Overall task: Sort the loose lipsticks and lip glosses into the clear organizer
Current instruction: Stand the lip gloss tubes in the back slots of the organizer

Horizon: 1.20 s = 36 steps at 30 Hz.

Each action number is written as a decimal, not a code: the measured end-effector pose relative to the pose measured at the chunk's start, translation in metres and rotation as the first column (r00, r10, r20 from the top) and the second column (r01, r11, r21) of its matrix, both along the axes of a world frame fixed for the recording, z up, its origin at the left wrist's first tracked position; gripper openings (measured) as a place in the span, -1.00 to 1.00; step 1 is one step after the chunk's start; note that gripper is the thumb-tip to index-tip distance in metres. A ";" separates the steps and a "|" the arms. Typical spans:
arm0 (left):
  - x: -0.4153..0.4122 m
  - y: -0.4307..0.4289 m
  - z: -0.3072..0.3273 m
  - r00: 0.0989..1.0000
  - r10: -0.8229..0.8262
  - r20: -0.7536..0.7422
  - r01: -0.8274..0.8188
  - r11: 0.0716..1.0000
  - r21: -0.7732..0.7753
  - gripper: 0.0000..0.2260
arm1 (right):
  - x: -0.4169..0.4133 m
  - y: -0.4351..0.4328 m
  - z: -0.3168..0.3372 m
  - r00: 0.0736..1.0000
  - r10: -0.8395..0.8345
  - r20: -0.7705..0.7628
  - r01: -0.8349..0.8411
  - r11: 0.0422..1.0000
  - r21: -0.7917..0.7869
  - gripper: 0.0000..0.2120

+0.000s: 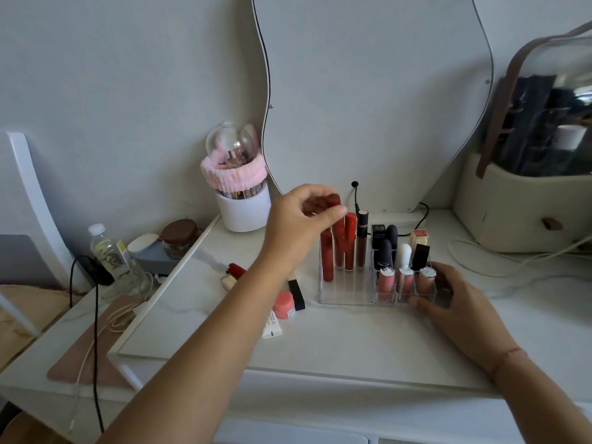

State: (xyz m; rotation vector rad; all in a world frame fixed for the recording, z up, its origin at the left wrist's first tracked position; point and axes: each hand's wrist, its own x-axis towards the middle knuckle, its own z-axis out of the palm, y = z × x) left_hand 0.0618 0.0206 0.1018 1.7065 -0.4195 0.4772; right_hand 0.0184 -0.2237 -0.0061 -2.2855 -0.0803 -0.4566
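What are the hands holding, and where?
Left hand pinches a red lip gloss tube by its cap; right hand grips the clear organizer at its right front corner.

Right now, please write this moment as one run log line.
left hand: pinches red lip gloss cap, tube in clear organizer | right hand: holds organizer's right corner | loose: red lipstick, black lipstick on table

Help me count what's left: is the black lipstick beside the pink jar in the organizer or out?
Out: the black lipstick lies on the table beside the pink jar, left of the organizer.
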 end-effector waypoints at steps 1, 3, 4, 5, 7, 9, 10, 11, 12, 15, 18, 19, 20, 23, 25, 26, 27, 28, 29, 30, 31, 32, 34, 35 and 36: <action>0.001 -0.004 -0.006 1.000 0.027 0.003 -0.027 0.999 0.029 -0.81 | 0.000 0.000 0.000 1.000 -0.001 0.002 0.001 1.000 -0.003 -0.43; 0.002 -0.008 -0.017 0.995 0.096 0.006 -0.096 0.991 0.098 -0.81 | 0.000 0.000 0.000 1.000 -0.002 0.000 0.002 1.000 -0.012 -0.42; 0.003 -0.010 -0.022 0.991 0.131 0.007 -0.131 0.982 0.138 -0.81 | 0.000 0.000 0.001 1.000 -0.004 -0.002 0.004 1.000 -0.011 -0.42; 0.003 -0.011 -0.025 0.987 0.161 0.010 -0.160 0.971 0.176 -0.81 | 0.000 0.000 0.000 1.000 -0.005 -0.001 0.005 1.000 -0.009 -0.43; 0.004 -0.012 -0.032 0.978 0.207 0.027 -0.208 0.951 0.229 -0.80 | 0.000 0.001 0.001 1.000 -0.010 -0.001 0.010 1.000 -0.009 -0.42; 0.004 -0.013 -0.035 0.970 0.239 0.055 -0.245 0.934 0.260 -0.79 | 0.001 0.001 0.001 1.000 -0.010 -0.006 0.010 1.000 -0.011 -0.41; 0.004 -0.013 -0.036 0.965 0.253 0.071 -0.262 0.925 0.275 -0.79 | 0.001 0.001 0.001 1.000 -0.007 -0.006 0.007 1.000 -0.012 -0.41; 0.004 -0.014 -0.037 0.960 0.266 0.088 -0.280 0.914 0.292 -0.78 | 0.001 0.001 0.001 1.000 -0.007 -0.006 0.006 1.000 -0.012 -0.42; 0.003 -0.014 -0.038 0.955 0.278 0.105 -0.297 0.904 0.307 -0.77 | 0.001 0.001 0.000 1.000 -0.007 -0.005 0.007 1.000 -0.010 -0.42; 0.002 -0.016 -0.039 0.939 0.311 0.145 -0.343 0.876 0.338 -0.75 | 0.001 0.000 0.000 1.000 -0.009 -0.005 0.009 1.000 -0.012 -0.41; 0.003 -0.017 -0.041 0.919 0.349 0.185 -0.394 0.841 0.371 -0.74 | 0.001 0.000 0.000 1.000 -0.007 -0.010 0.006 1.000 -0.019 -0.40; 0.004 -0.018 -0.042 0.912 0.358 0.201 -0.410 0.828 0.383 -0.74 | 0.001 0.000 0.000 1.000 -0.007 -0.012 0.007 1.000 -0.020 -0.40; 0.004 -0.018 -0.044 0.906 0.364 0.215 -0.422 0.817 0.393 -0.73 | 0.001 0.000 0.000 1.000 -0.007 -0.013 0.007 1.000 -0.020 -0.40; 0.007 -0.018 -0.046 0.900 0.371 0.228 -0.434 0.804 0.405 -0.72 | 0.000 0.000 0.000 1.000 -0.008 -0.006 0.008 1.000 -0.015 -0.40; 0.007 -0.018 -0.047 0.900 0.370 0.229 -0.434 0.802 0.410 -0.72 | 0.000 0.000 0.000 1.000 -0.008 -0.006 0.008 1.000 -0.016 -0.40; 0.007 -0.018 -0.047 0.901 0.367 0.231 -0.432 0.803 0.411 -0.72 | 0.001 0.000 0.000 1.000 -0.009 -0.010 0.009 1.000 -0.015 -0.39; 0.007 -0.018 -0.047 0.902 0.364 0.233 -0.431 0.804 0.410 -0.72 | 0.001 0.000 0.000 1.000 -0.010 -0.014 0.010 1.000 -0.013 -0.39; 0.007 -0.018 -0.047 0.902 0.362 0.235 -0.429 0.806 0.408 -0.72 | 0.001 0.000 0.000 1.000 -0.011 -0.015 0.011 1.000 -0.013 -0.39; 0.007 -0.018 -0.047 0.903 0.361 0.235 -0.428 0.807 0.407 -0.72 | 0.001 -0.001 -0.001 1.000 -0.011 -0.015 0.011 1.000 -0.012 -0.39; 0.006 -0.017 -0.047 0.903 0.360 0.233 -0.427 0.807 0.407 -0.72 | 0.001 -0.001 -0.001 1.000 -0.011 -0.015 0.011 1.000 -0.010 -0.39; 0.006 -0.017 -0.047 0.904 0.360 0.231 -0.426 0.808 0.406 -0.73 | 0.000 0.000 0.000 1.000 -0.011 -0.016 0.011 1.000 -0.007 -0.39; 0.006 -0.017 -0.047 0.905 0.359 0.228 -0.424 0.811 0.404 -0.73 | 0.000 0.000 0.000 1.000 -0.012 -0.015 0.012 1.000 -0.005 -0.40; 0.005 -0.016 -0.045 0.906 0.357 0.228 -0.421 0.816 0.397 -0.74 | 0.000 0.001 0.001 1.000 -0.014 -0.010 0.014 1.000 -0.005 -0.41; 0.004 -0.015 -0.045 0.906 0.355 0.230 -0.420 0.817 0.394 -0.74 | 0.000 0.002 0.002 1.000 -0.013 -0.011 0.013 1.000 -0.004 -0.41; 0.003 -0.015 -0.044 0.906 0.353 0.232 -0.419 0.820 0.390 -0.74 | 0.000 0.002 0.002 1.000 -0.010 -0.014 0.010 1.000 -0.003 -0.41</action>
